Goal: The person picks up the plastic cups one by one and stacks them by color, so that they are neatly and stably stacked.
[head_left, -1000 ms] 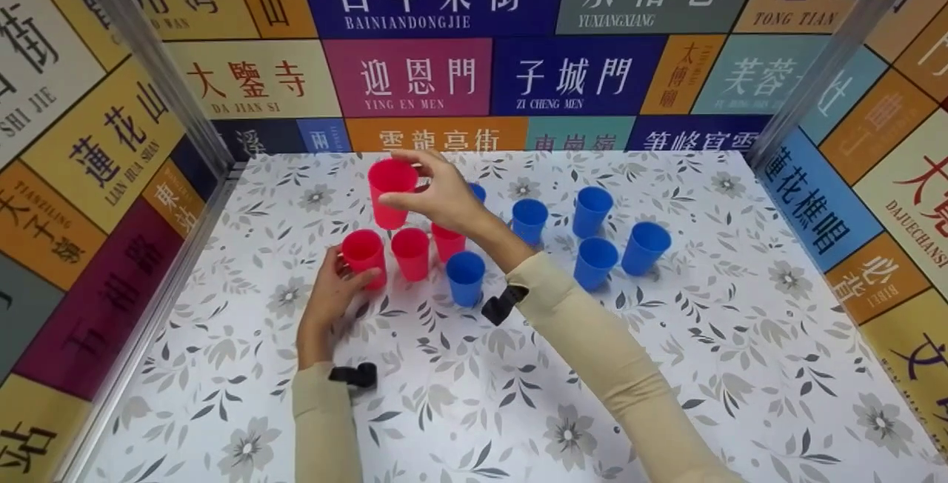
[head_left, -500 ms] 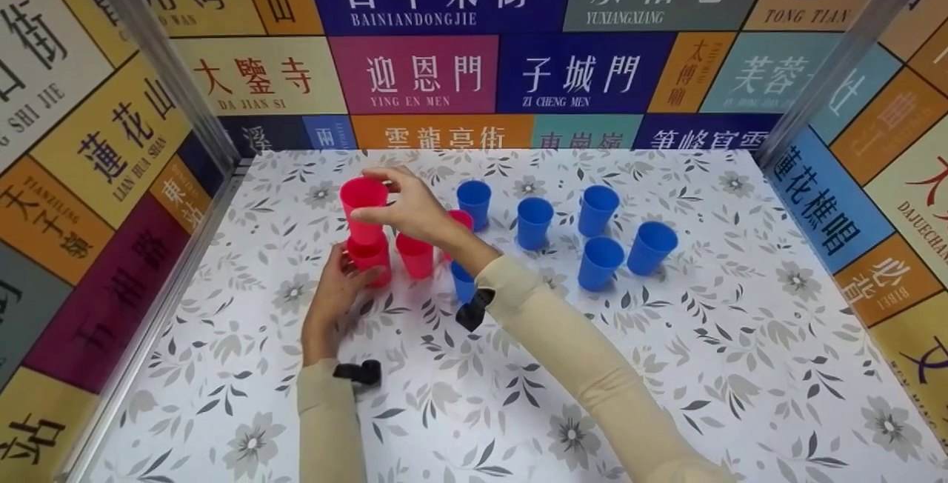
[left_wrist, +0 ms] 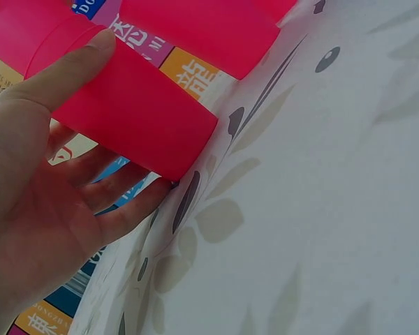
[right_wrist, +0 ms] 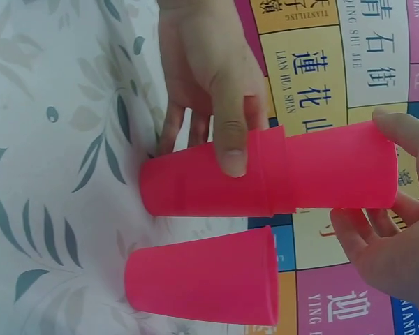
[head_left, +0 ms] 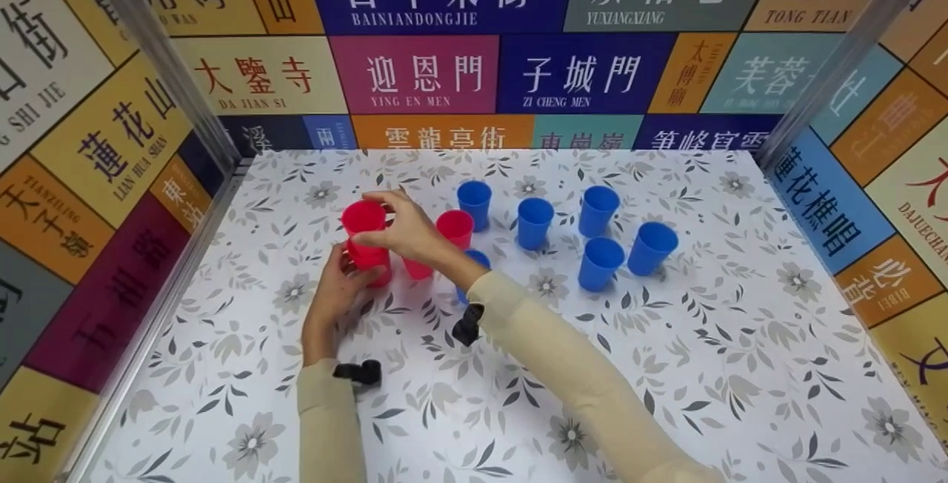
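Note:
My left hand (head_left: 335,296) grips a red plastic cup (right_wrist: 195,183) that stands upright on the table, its thumb across the near side in the left wrist view. Above it, my right hand (head_left: 412,230) holds a second red cup (right_wrist: 346,167) between thumb and fingers near the rim. The upper cup's lower part sits inside the lower cup, with much of its wall showing above that rim. Just to the right stands another red cup (right_wrist: 202,276), partly behind my right hand in the head view. A further red cup (head_left: 455,225) is beside my right wrist.
A blue cup (head_left: 476,258) stands partly hidden by my right forearm. Several blue cups (head_left: 535,222) stand upright farther right on the flower-patterned table (head_left: 711,364). Printed sign panels (head_left: 415,72) wall the back and both sides.
My right hand carried its red cup left over the cup in my left hand, then lowered it partway inside. My left hand stayed around the lower cup.

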The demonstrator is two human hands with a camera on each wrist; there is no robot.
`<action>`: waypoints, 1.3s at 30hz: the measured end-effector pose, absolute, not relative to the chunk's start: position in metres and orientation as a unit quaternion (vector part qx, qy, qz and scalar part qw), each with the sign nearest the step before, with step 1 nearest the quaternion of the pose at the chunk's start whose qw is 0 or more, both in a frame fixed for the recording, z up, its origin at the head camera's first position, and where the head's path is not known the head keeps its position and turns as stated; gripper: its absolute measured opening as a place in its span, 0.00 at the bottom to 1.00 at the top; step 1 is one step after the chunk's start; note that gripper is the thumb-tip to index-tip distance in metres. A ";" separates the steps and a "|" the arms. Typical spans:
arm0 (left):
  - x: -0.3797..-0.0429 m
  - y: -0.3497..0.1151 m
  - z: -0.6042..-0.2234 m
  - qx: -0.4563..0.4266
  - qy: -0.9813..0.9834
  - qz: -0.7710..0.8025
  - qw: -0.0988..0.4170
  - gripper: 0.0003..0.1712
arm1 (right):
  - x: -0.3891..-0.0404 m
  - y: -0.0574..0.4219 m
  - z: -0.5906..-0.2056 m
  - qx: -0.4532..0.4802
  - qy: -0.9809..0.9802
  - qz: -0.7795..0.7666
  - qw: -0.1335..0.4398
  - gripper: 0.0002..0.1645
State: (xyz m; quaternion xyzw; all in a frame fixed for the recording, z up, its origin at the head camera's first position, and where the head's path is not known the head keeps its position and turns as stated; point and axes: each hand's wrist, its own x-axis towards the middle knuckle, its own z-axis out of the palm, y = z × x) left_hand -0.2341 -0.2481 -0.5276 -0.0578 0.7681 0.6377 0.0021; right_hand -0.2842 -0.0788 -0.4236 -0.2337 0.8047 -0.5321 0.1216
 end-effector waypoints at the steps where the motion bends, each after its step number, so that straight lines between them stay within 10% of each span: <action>1: -0.234 -0.248 -0.528 -0.059 0.765 0.642 0.001 0.40 | -0.284 -0.079 -0.426 -0.236 0.805 -0.531 0.123 0.42; 39: -0.232 -0.250 -0.527 -0.082 0.772 0.630 0.014 0.53 | -0.314 0.028 -0.440 -0.238 0.773 -0.587 0.041 0.37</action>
